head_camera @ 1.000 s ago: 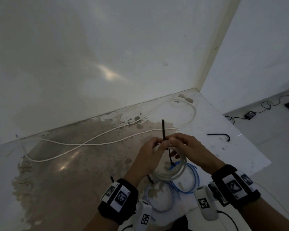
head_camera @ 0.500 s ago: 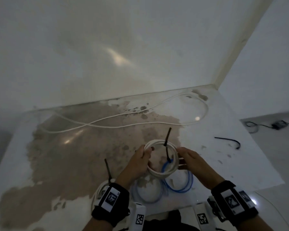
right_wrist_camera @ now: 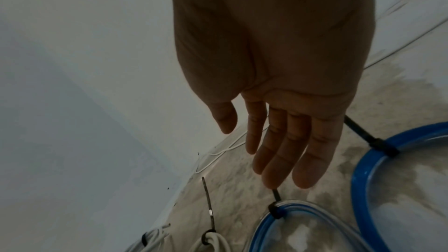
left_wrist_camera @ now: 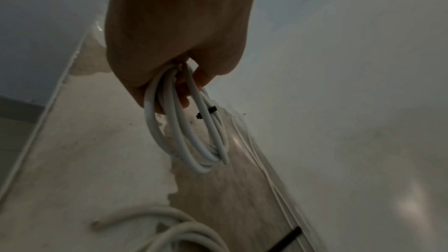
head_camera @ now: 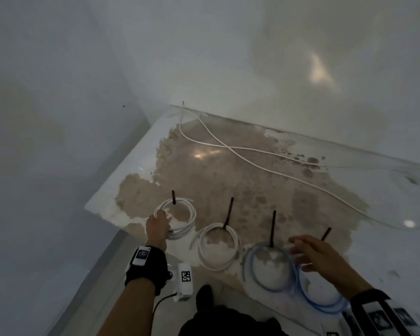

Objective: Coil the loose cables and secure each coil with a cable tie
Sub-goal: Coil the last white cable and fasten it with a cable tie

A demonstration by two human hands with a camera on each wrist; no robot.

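The tied white coil [head_camera: 177, 220] sits at the left end of a row of four coils near the front edge of the table [head_camera: 386, 241]; a black cable tie [head_camera: 173, 197] cinches its far side, tail pointing up; the left hand [head_camera: 157, 225] grasps its near rim, fingers curled round the strands, and the left wrist view shows the bundle [left_wrist_camera: 186, 131] hanging from that fist just above the surface. Beside it lie a second white coil [head_camera: 218, 248], then a pale blue coil [head_camera: 268, 267] and a brighter blue coil [head_camera: 325, 299], each with its own black tie; the right hand [head_camera: 318, 255] hovers released over the blue pair, fingers straight and spread, grasping nothing.

The step in hand looks to be setting this finished coil down in line with the others; it seems nearly placed, though whether it rests on the table I cannot tell.

One long white cable [head_camera: 264, 163] lies loose across the far part of the table, crossing itself near the wall; that is likely the remaining work; the next move calls for letting go of the coil, reaching for one end of the loose cable and gathering it into even loops; a spare tie is not visible now.
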